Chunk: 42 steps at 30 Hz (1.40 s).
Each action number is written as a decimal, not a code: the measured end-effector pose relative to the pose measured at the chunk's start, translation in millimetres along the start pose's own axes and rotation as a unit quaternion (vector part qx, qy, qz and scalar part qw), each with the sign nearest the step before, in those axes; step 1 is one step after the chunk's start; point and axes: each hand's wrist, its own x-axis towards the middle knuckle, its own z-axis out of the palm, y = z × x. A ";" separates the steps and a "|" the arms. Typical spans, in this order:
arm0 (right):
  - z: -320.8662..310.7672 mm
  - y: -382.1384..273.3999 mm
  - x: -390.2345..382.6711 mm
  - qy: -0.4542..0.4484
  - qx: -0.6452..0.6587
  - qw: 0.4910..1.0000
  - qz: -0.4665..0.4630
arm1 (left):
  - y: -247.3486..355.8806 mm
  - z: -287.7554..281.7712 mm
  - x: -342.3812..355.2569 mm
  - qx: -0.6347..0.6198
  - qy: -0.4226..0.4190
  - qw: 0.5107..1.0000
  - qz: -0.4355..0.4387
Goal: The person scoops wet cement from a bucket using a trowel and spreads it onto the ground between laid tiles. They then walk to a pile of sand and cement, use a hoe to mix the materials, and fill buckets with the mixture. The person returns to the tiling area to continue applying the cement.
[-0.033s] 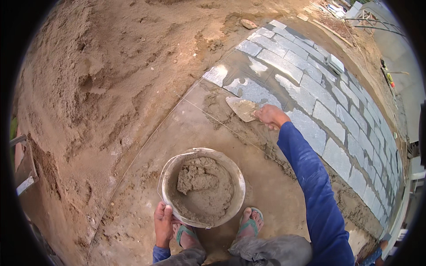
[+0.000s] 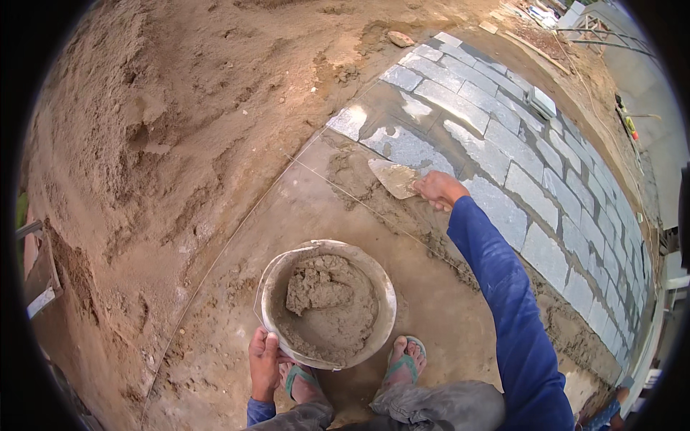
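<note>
In my right hand [image 2: 438, 190] is the handle of a trowel [image 2: 394, 177] with a mortar-smeared blade. The blade lies low over a strip of wet mortar [image 2: 359, 179] along the edge of the laid grey stone pavers [image 2: 410, 149]. My left hand [image 2: 264, 363] is closed on the lower left rim of a round bucket [image 2: 389, 309], thumb upward. Inside the bucket sits thick grey-brown mortar [image 2: 323, 294], heaped toward the far left. The bucket stands in front of my feet, its thin wire handle hanging along the left side.
A taut string [image 2: 359, 203] crosses the ground beside the mortar strip; another string [image 2: 215, 262] runs along the left. Loose sandy soil [image 2: 180, 108] banks up at the far left. Stacked pavers [image 2: 543, 103] sit on the paving. A person's arm [image 2: 607, 416] shows at the lower right.
My right hand and the trowel have barely shifted, with the blade tip slightly nearer to me and to the right. My left hand stays on the bucket rim.
</note>
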 end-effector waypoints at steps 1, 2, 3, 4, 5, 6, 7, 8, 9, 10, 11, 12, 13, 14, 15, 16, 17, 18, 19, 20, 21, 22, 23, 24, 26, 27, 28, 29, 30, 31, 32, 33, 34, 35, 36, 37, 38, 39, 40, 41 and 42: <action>1.7 6.0 -2.4 -0.027 0.028 0.999 0.033 | -0.9 -1.3 0.4 -0.002 -0.004 1.000 0.001; 3.5 12.3 -5.2 -0.029 0.033 0.998 0.036 | -2.1 -2.7 0.7 -0.004 -0.008 1.000 0.002; 5.7 18.0 -8.8 -0.032 0.038 0.998 0.039 | -3.7 -4.5 1.7 0.000 -0.012 1.000 0.007; 6.9 21.8 -12.5 -0.035 0.042 0.998 0.041 | -6.3 -6.9 2.6 0.004 -0.014 1.000 0.011; 7.8 27.0 -12.7 -0.035 0.047 0.998 0.035 | -8.3 -8.2 2.9 0.006 -0.017 1.000 0.015; 8.9 33.6 -11.1 -0.035 0.051 0.998 0.029 | -9.6 -7.7 2.1 0.002 -0.017 1.000 0.010; 7.7 29.9 -14.6 -0.035 0.058 0.998 0.016 | -8.2 -8.3 2.1 0.001 -0.014 1.000 0.009; 1.4 28.0 -19.5 -0.027 0.038 0.999 0.012 | -7.1 -8.9 2.2 -0.001 -0.011 1.000 0.009; -9.0 26.5 -25.6 -0.019 0.017 1.000 0.009 | -6.8 -8.9 4.0 -0.003 -0.015 1.000 0.016; -11.3 22.9 -33.0 -0.018 -0.002 1.000 0.007 | -8.3 -9.3 4.6 -0.002 -0.015 1.000 0.018; -6.7 20.9 -38.2 -0.025 0.013 1.000 0.010 | -10.8 -10.5 3.0 -0.002 -0.014 1.000 0.014; -1.4 18.5 -42.4 -0.032 0.028 0.999 0.012 | -9.1 -12.3 2.9 -0.002 -0.012 1.000 0.013; -6.1 16.7 -48.6 -0.027 0.039 0.999 0.017 | -8.0 -10.6 3.9 0.000 -0.011 1.000 0.010; -1.1 16.8 -44.7 -0.036 0.032 0.999 0.022 | -6.4 -9.7 3.6 0.001 -0.010 1.000 0.008; 4.2 22.1 -41.8 -0.042 0.012 0.999 0.015 | -4.8 -7.5 2.8 0.004 -0.009 1.000 0.005; 12.7 25.5 -40.5 -0.049 -0.007 0.999 0.007 | -2.8 -5.6 1.1 0.007 -0.011 1.000 0.007; 17.0 28.8 -38.9 -0.056 -0.025 0.998 -0.001 | -4.6 -4.6 1.0 -0.001 -0.015 1.000 0.007; 16.1 33.5 -37.6 -0.055 -0.060 0.997 -0.002 | -7.5 -3.6 1.9 -0.008 -0.019 1.000 0.007; 13.1 30.5 -40.7 -0.058 -0.052 0.997 -0.002 | -7.5 -4.9 3.4 -0.010 -0.020 1.000 0.008; 6.7 22.0 -46.9 -0.062 -0.042 0.997 -0.006 | -5.8 -9.0 3.9 -0.004 -0.015 1.000 0.013; 0.3 14.5 -50.7 -0.066 -0.032 0.997 -0.009 | -4.9 -13.5 4.0 0.002 -0.011 1.000 0.017; -8.4 11.6 -51.1 -0.059 -0.015 0.998 -0.005 | -5.6 -15.4 2.6 0.005 -0.010 1.000 0.017; -12.2 16.3 -49.0 -0.058 0.000 0.998 0.010 | -8.4 -14.4 -0.4 0.007 -0.006 1.000 0.008; -9.9 22.2 -47.1 -0.058 0.014 0.998 0.024 | -8.0 -11.4 -1.7 0.009 -0.003 1.000 -0.001; -4.6 31.3 -39.3 -0.056 0.002 0.997 0.051 | -5.9 -2.9 2.4 -0.001 -0.016 1.000 0.003; -0.1 38.7 -36.4 -0.055 -0.004 0.996 0.065 | -7.6 0.2 3.1 -0.009 -0.027 1.000 0.002; 2.1 44.9 -38.9 -0.052 -0.035 0.998 0.030 | -5.9 -1.2 4.1 -0.012 -0.033 0.999 0.004; -4.2 43.1 -47.0 -0.028 -0.084 0.996 0.021 | -4.6 -2.0 4.4 -0.011 -0.034 0.999 0.009; -17.0 43.3 -59.3 -0.003 -0.134 0.991 0.012 | -3.8 -1.2 5.5 -0.012 -0.037 0.999 0.014; -22.0 42.3 -73.4 0.015 -0.181 0.983 0.003 | -4.8 -3.5 4.6 -0.008 -0.035 0.999 0.014; -22.7 37.5 -93.8 0.087 -0.217 0.970 -0.062 | -1.1 -6.8 1.0 0.002 -0.030 1.000 0.011; -25.5 32.6 -119.8 0.158 -0.247 0.948 -0.126 | 2.4 -9.1 3.1 0.014 -0.036 0.999 0.019; -27.1 18.0 -154.1 0.158 -0.260 0.942 -0.145 | 1.6 -11.5 3.1 0.024 -0.038 0.999 0.019; -28.1 5.0 -186.3 0.161 -0.275 0.934 -0.161 | -0.3 -10.0 4.4 0.030 -0.044 0.998 0.021; -21.3 -2.0 -208.5 0.176 -0.281 0.923 -0.194 | 6.0 -6.5 5.1 0.030 -0.051 0.998 0.025; -14.9 -5.5 -227.7 0.197 -0.292 0.910 -0.218 | 8.7 1.5 8.6 0.032 -0.066 0.997 0.032; -2.8 -15.6 -233.1 0.197 -0.321 0.898 -0.228 | 18.4 5.2 10.9 0.045 -0.076 0.995 0.045; 8.2 -29.6 -241.6 0.198 -0.356 0.884 -0.230 | 24.9 12.2 14.6 0.051 -0.092 0.993 0.056; 17.6 -41.2 -247.8 0.197 -0.391 0.869 -0.229 | 32.0 22.0 16.9 0.072 -0.095 0.990 0.073; 30.8 -47.7 -244.0 0.221 -0.424 0.842 -0.249 | 38.4 28.4 19.7 0.103 -0.111 0.985 0.084; 44.8 -49.3 -235.8 0.245 -0.463 0.811 -0.260 | 43.2 38.4 23.0 0.127 -0.133 0.978 0.095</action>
